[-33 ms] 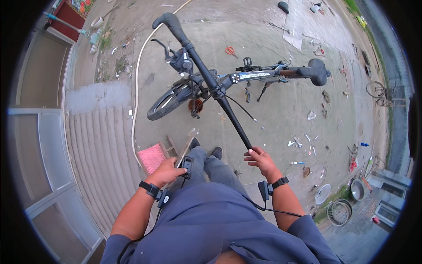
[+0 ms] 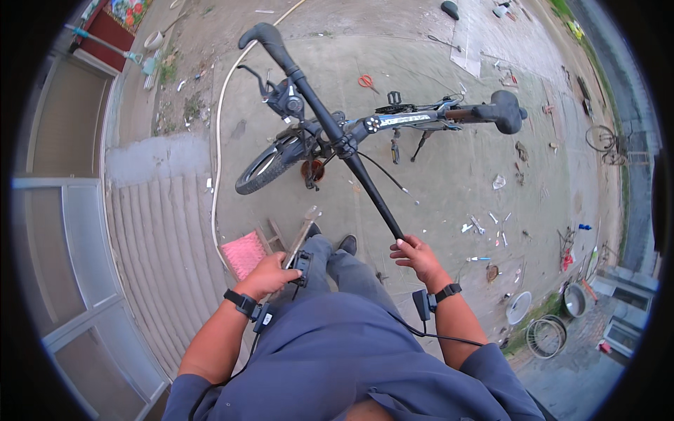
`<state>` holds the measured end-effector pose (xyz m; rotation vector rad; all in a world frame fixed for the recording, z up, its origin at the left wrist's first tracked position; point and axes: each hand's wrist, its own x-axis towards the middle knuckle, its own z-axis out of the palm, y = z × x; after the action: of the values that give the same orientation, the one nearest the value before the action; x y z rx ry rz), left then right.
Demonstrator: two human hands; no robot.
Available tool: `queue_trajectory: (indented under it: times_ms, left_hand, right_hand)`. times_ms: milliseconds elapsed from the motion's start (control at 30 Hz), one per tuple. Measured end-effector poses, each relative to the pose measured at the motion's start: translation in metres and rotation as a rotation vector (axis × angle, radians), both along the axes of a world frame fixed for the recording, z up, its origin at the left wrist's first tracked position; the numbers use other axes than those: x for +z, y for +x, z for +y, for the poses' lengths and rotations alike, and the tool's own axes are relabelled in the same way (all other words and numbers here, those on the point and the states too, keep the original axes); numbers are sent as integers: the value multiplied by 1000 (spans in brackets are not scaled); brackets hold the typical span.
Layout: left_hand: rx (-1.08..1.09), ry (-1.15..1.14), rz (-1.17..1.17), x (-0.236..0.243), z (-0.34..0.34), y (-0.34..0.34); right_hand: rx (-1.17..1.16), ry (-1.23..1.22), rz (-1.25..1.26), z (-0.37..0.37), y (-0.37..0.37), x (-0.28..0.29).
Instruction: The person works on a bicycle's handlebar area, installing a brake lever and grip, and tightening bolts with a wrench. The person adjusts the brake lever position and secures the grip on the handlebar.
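Observation:
A black-and-blue bicycle [image 2: 414, 121] stands across the middle of the view, its front wheel [image 2: 263, 168] at left. Its handlebar [image 2: 373, 193] slants down toward me, with a grip [image 2: 272, 43] and brake lever unit [image 2: 286, 98] at the far end. My right hand [image 2: 419, 257] pinches the bare near end of the bar. My left hand [image 2: 274, 275] is closed around a black part [image 2: 302, 268] beside a long pale tool [image 2: 306, 226]; whether it grips both I cannot tell.
A pink-cushioned stool [image 2: 242, 256] is beside my left hand. A hose [image 2: 219, 161] runs along the left, near ridged concrete [image 2: 144, 238] and doors [image 2: 60, 259]. Orange scissors [image 2: 365, 81], several wrenches [image 2: 477, 224], wheel rims [image 2: 544, 340] and basins [image 2: 574, 302] lie around.

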<state>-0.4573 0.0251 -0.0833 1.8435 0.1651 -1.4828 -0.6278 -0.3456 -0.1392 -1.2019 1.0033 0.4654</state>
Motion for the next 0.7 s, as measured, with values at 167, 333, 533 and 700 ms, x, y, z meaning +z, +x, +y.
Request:
queue_trajectory:
  times_ms: [167, 333, 533, 700]
  left_hand:
    - [-172, -102, -45, 1, -39, -1]
    - [-362, -186, -7, -23, -71, 7]
    - [-703, -355, -174, -63, -108, 21]
    - [-1032, -293, -264, -87, -107, 36]
  right_hand:
    - [103, 124, 12, 14, -20, -5]
    - [178, 298, -35, 52, -21, -9]
    - [-399, 537, -92, 121, 2, -39]
    - [-871, 552, -161, 170, 28, -73]
